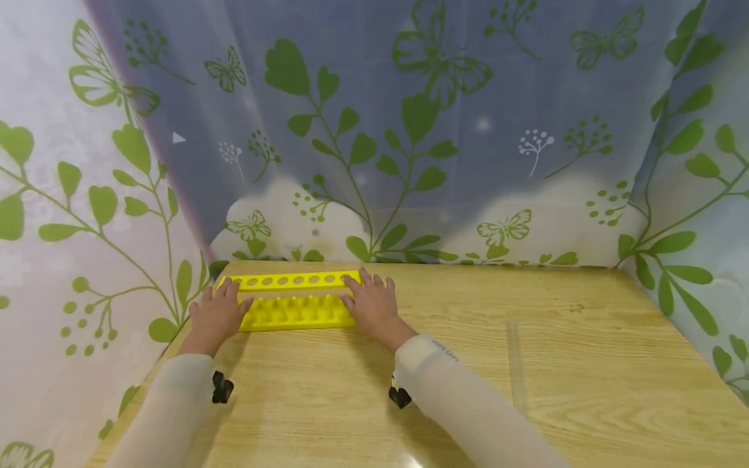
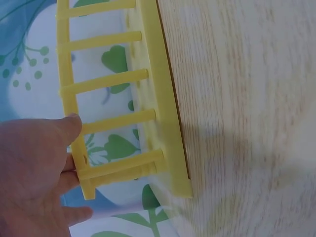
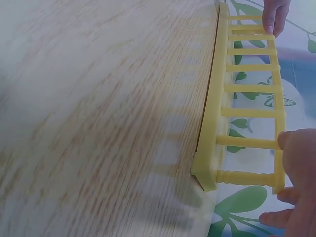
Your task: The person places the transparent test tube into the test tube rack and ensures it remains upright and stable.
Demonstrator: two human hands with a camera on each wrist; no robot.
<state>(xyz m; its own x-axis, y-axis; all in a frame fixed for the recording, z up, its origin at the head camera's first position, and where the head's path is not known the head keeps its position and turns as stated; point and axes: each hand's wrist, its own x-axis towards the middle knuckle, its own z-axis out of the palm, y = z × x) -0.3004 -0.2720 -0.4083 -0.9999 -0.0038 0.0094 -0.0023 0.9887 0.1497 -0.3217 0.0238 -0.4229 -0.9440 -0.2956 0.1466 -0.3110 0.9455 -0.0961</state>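
Note:
A yellow plastic rack [image 1: 292, 312] with a row of round holes in its top plate stands near the back left of a wooden table [image 1: 556, 364]. My left hand [image 1: 216, 315] holds its left end; the thumb [image 2: 69, 126] lies against the top plate in the left wrist view. My right hand [image 1: 371, 305] holds the right end, fingers laid over the top plate. In the right wrist view the rack [image 3: 217, 123] runs away from my right hand [image 3: 296, 187] to my left hand [image 3: 274, 17] at the far end. The rack's holes hold nothing.
A curtain [image 1: 409, 130] printed with green leaves and butterflies closes the table in at the back and on both sides. The rack [image 2: 165, 123] stands close to the back curtain. A strip of clear tape [image 1: 515, 364] lies on the table to the right.

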